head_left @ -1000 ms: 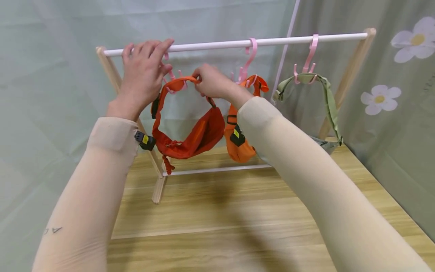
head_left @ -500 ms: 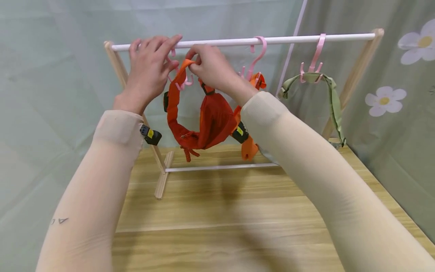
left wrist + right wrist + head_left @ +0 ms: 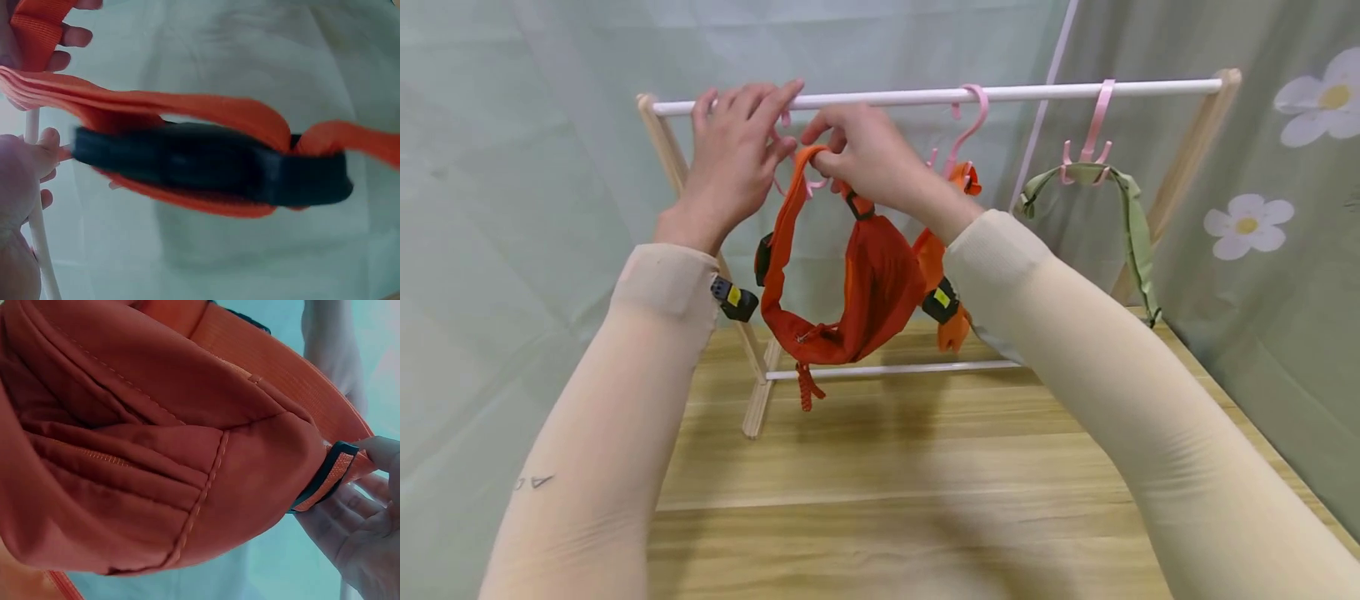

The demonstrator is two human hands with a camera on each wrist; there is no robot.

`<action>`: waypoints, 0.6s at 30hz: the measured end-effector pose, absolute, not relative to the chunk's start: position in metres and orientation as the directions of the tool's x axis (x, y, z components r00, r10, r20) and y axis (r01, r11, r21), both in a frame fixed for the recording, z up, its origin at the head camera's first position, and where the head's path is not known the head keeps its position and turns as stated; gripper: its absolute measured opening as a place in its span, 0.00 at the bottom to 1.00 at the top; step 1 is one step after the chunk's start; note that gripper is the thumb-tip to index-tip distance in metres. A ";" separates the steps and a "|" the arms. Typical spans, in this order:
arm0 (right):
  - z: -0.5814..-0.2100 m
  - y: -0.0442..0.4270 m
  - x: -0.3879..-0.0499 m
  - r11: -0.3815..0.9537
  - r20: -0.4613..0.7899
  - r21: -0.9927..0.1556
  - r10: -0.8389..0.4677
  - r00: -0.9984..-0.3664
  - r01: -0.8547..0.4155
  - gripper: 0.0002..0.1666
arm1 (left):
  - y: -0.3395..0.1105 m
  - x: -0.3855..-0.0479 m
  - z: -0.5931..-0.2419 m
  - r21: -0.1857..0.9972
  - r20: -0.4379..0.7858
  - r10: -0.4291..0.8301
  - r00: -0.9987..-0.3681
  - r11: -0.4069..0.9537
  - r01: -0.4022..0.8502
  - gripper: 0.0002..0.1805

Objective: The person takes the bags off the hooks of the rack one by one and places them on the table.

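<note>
A red-orange waist bag (image 3: pixel 880 287) hangs below the white rail, its strap looped up on the left. My right hand (image 3: pixel 868 154) pinches the orange strap (image 3: pixel 786 229) at the top of the loop; the right wrist view shows the strap's dark slider (image 3: pixel 325 478) beside the fingers. Fingers of my left hand (image 3: pixel 730 154) lie over the rail (image 3: pixel 880 98), while its thumb is at a pink hook hanger (image 3: pixel 785 118), mostly hidden behind both hands. A dark buckle (image 3: pixel 212 159) on the strap fills the left wrist view's middle.
An orange bag (image 3: pixel 953 329) hangs from another pink hanger (image 3: pixel 973 125), partly behind my right sleeve. Farther right, a green strap (image 3: pixel 1131 221) hangs from a third hanger (image 3: pixel 1097 125). The wooden rack leg (image 3: pixel 758 408) stands on the wood-grain tabletop (image 3: pixel 850 475).
My right hand has carried the strap up and left toward the hanger, then slightly down. The red-orange bag turned and shifted right, then sank a little. My left hand stays at the rail.
</note>
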State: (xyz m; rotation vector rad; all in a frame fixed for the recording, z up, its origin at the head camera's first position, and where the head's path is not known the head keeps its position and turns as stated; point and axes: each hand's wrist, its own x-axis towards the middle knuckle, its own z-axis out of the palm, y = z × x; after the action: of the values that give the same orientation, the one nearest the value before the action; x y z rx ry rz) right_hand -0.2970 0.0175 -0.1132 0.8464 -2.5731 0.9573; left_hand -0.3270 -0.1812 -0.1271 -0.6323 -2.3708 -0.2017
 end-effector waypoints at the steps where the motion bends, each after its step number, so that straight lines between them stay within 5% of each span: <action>1: -0.113 0.018 -0.296 0.607 0.431 -0.506 -0.437 -0.789 -0.613 0.17 | -0.182 -0.327 -0.127 -0.024 0.643 0.392 -0.658 0.869 0.494 0.34; 10: -0.111 0.020 -0.288 0.581 0.444 -0.497 -0.468 -0.764 -0.645 0.16 | -0.188 -0.324 -0.127 0.004 0.634 0.402 -0.661 0.853 0.522 0.34; 18: -0.108 0.026 -0.284 0.566 0.434 -0.529 -0.460 -0.775 -0.632 0.17 | -0.220 -0.292 -0.168 0.218 0.723 0.346 -0.599 0.708 0.672 0.30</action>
State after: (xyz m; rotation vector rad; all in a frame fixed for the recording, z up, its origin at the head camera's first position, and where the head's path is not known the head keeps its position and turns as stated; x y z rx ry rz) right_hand -0.2838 0.0264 -0.1082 0.9088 -2.5535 1.0090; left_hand -0.2920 -0.2204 -0.1678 -0.7708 -2.2433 -0.6323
